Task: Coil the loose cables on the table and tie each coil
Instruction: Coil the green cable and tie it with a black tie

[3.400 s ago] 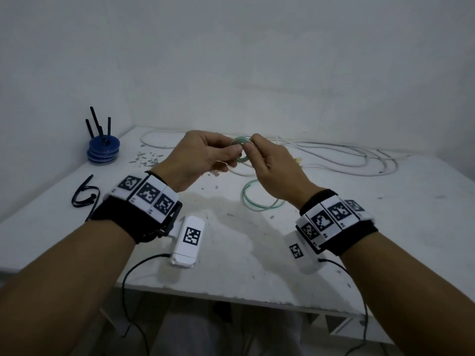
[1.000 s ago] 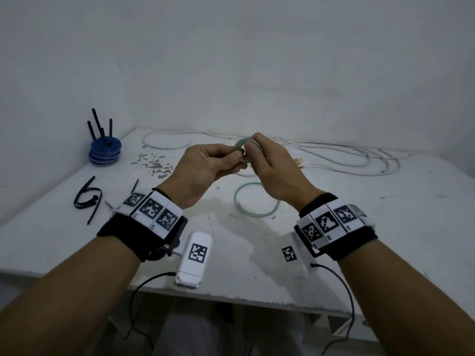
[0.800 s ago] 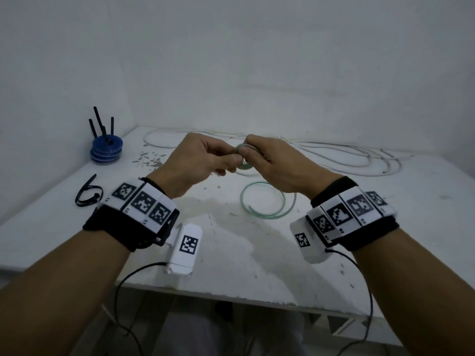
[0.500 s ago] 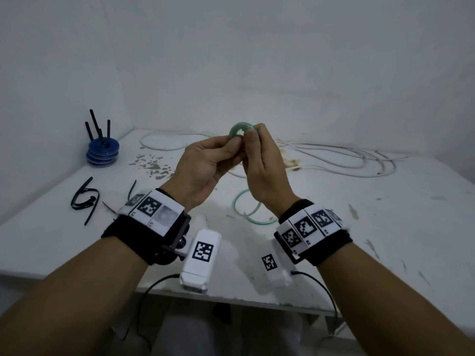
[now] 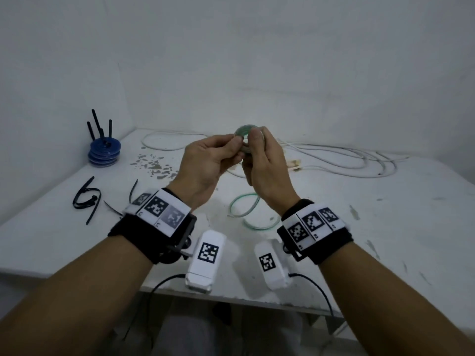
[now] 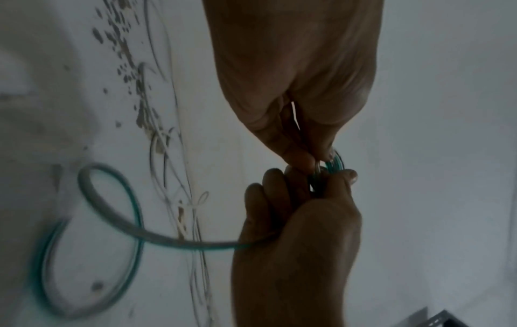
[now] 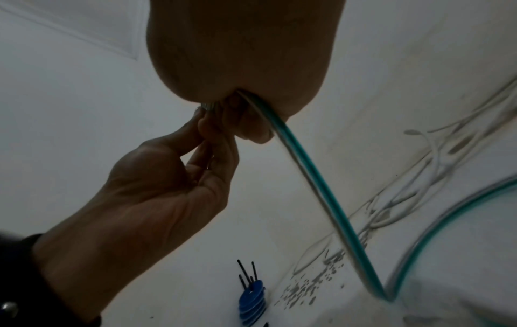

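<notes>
Left hand: the left hand point(image 5: 205, 160) was raised above the table point(image 5: 385, 227), thumb and fingertips point(image 6: 300, 158) pinched on the rim of a small green coil point(image 5: 244, 131).
Right hand: the right hand point(image 5: 264, 163) met it from the other side, thumb point(image 6: 345, 177) and fingers curled round the same coil, so both hands gripped it together.
Green cable: the green cable point(image 7: 316, 183) ran down from under the right palm to the table, where its loose part point(image 5: 244, 214) lay in loops just in front of the wrists.
Coil: held upright in the air between the two hands, clear of the table; the wrist views were blurred and did not show how many turns it had.
White cables: loose white cables point(image 5: 347, 160) sprawled along the far edge of the table, behind the hands.
Ties: black cable ties point(image 5: 86, 199) lay on the left of the table, well apart from the hands.
Blue discs: a stack of blue discs point(image 5: 104, 152) with black rods standing up from it sat in the far left corner.
</notes>
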Action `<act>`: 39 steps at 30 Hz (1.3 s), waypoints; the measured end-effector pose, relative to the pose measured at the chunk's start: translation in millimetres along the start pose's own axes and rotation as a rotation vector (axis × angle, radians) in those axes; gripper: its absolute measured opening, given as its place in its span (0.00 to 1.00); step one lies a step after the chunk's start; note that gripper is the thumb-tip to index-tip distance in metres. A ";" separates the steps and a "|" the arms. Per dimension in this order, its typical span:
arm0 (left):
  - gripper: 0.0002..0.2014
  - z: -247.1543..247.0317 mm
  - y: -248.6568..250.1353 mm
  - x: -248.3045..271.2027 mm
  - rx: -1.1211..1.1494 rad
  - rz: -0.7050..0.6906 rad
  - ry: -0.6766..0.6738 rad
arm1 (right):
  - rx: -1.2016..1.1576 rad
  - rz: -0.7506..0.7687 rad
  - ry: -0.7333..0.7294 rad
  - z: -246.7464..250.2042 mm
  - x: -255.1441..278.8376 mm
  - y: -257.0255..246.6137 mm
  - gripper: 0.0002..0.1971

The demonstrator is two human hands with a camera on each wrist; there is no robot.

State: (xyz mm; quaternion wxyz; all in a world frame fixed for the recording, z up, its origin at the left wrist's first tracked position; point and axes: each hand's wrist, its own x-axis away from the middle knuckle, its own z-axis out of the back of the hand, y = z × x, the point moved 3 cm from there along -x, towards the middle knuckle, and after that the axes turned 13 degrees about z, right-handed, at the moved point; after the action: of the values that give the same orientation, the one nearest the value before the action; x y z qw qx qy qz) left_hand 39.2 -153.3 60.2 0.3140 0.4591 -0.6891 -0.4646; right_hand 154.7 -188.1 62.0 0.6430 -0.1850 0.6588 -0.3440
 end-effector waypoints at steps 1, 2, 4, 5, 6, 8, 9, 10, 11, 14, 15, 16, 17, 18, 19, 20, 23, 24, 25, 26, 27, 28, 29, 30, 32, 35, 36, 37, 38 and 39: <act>0.05 2.0 -0.2 1.0 -0.048 0.000 -0.015 | 0.047 0.000 -0.048 2.3 -0.3 -0.7 0.15; 0.06 5.6 0.9 1.9 -0.114 -0.005 -0.031 | 0.137 0.017 -0.133 6.5 -2.0 -2.6 0.16; 0.08 13.4 4.9 4.6 -0.244 -0.017 -0.064 | 0.349 0.055 -0.366 14.3 -8.4 -10.1 0.17; 0.11 16.1 6.6 5.5 -0.302 -0.021 -0.077 | 0.425 0.050 -0.475 17.2 -11.7 -13.7 0.17; 0.13 17.6 7.7 5.1 -0.347 -0.027 -0.083 | 0.457 0.028 -0.548 19.2 -14.7 -16.7 0.18; 0.14 16.8 9.4 3.2 -0.354 -0.059 -0.071 | 0.404 0.000 -0.527 20.3 -17.8 -19.2 0.18; 0.13 14.2 9.0 1.9 -0.307 -0.078 -0.050 | 0.342 0.004 -0.437 19.2 -17.5 -18.2 0.18; 0.12 11.4 8.0 0.6 -0.229 -0.089 -0.021 | 0.268 0.000 -0.322 16.9 -15.5 -15.6 0.19; 0.10 7.7 5.8 -0.4 -0.144 -0.094 0.008 | 0.183 -0.010 -0.212 13.1 -12.4 -11.6 0.19; 0.06 1.5 -2.0 -2.2 -0.056 -0.101 0.039 | 0.098 0.003 -0.044 1.6 -3.2 -3.1 0.19; 0.06 2.7 -3.3 -1.9 -0.100 -0.097 0.020 | 0.162 0.023 -0.052 2.6 -2.9 -2.3 0.18; 0.06 5.8 -2.7 -1.0 -0.173 -0.092 -0.005 | 0.243 0.045 -0.104 4.9 -4.0 -3.1 0.17; 0.06 9.7 -1.5 0.1 -0.256 -0.080 -0.029 | 0.331 0.064 -0.198 7.6 -5.7 -5.4 0.18; 0.06 14.3 0.2 1.5 -0.332 -0.063 -0.048 | 0.411 0.070 -0.313 10.2 -7.5 -8.7 0.18; 0.06 18.5 1.8 2.4 -0.387 -0.045 -0.062 | 0.464 0.061 -0.425 11.7 -9.0 -11.8 0.19; 0.07 21.3 4.0 3.1 -0.410 -0.035 -0.065 | 0.486 0.050 -0.500 12.2 -10.4 -15.2 0.19; 0.11 18.7 9.5 0.6 -0.279 -0.058 -0.022 | 0.425 0.113 -0.365 7.3 -13.2 -16.2 0.17; 0.11 14.0 9.3 -0.3 -0.185 -0.065 -0.002 | 0.344 0.117 -0.242 4.3 -12.0 -13.5 0.15; 0.08 8.8 8.4 -0.8 -0.094 -0.064 0.012 | 0.243 0.106 -0.130 0.6 -10.0 -9.5 0.13; 0.07 4.1 6.6 -0.6 -0.023 -0.056 0.018 | 0.159 0.098 -0.048 -3.3 -7.5 -5.7 0.12; 0.06 1.0 4.3 -0.2 0.022 -0.038 0.008 | 0.125 0.091 -0.006 -5.3 -5.1 -3.0 0.13; 0.07 0.8 2.3 0.2 0.035 -0.012 -0.014 | 0.140 0.083 -0.009 -4.1 -4.4 -1.6 0.14; 0.09 3.4 1.4 0.5 0.006 0.019 -0.046 | 0.187 0.076 -0.057 -0.3 -5.5 -2.1 0.15; 0.10 7.9 2.4 1.3 -0.078 0.047 -0.077 | 0.252 0.069 -0.156 4.1 -7.5 -5.3 0.15; 0.09 19.1 8.6 2.1 -0.385 0.066 -0.118 | 0.400 0.032 -0.420 11.4 -10.6 -14.9 0.17; 0.04 25.3 16.9 1.3 -0.656 0.020 -0.093 | 0.463 -0.025 -0.603 16.3 -14.4 -23.9 0.21; 0.03 23.3 18.1 1.3 -0.614 0.004 -0.069 | 0.430 -0.020 -0.562 15.3 -16.0 -24.3 0.20; 0.03 20.0 18.0 1.8 -0.511 -0.006 -0.050 | 0.370 -0.010 -0.472 13.4 -16.9 -23.5 0.19; 0.04 15.6 16.5 2.5 -0.371 -0.005 -0.038 | 0.289 0.001 -0.350 11.3 -16.4 -21.4 0.17; 0.04 11.1 13.8 2.8 -0.229 0.003 -0.032 | 0.197 0.005 -0.218 8.7 -14.4 -18.3 0.15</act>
State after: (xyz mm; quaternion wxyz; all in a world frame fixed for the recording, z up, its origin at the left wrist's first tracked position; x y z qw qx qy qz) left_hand 23.9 -150.0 69.0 0.3540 0.4116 -0.6373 -0.5470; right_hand 161.1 -192.8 85.6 0.7267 -0.1558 0.5485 -0.3831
